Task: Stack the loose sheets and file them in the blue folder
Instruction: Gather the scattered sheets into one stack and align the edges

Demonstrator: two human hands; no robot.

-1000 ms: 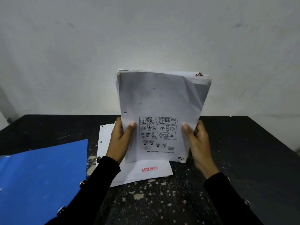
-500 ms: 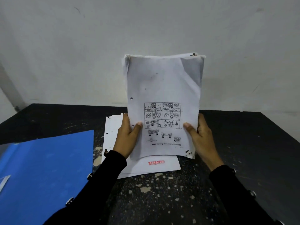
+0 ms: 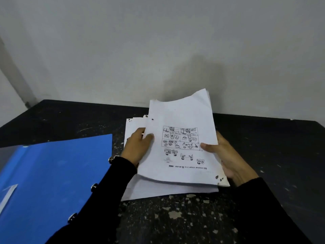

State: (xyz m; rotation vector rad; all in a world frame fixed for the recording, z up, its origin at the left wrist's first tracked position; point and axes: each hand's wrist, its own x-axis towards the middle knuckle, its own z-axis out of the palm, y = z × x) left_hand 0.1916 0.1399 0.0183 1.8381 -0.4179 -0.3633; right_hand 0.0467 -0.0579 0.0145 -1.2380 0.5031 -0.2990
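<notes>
While both hands grip a bundle of sheets [image 3: 181, 143] just above the table [image 3: 263, 155], the filing itself has not begun. The left hand [image 3: 139, 147] pinches the bundle's left edge, thumb on top; the right hand [image 3: 223, 155] clasps the right edge, thumb across the printed page and fingers underneath. The bundle hangs tilted, its far corner raised, over a second pile of sheets [image 3: 140, 191] lying flat on the table, so I judge the gathering to be partly done, with the two lots yet to be joined and squared. The blue folder [image 3: 52, 173] lies open on the table to the left, just beside the pile, with no paper in it that I can see. Stacking, then slipping everything inside and closing it, remains.
</notes>
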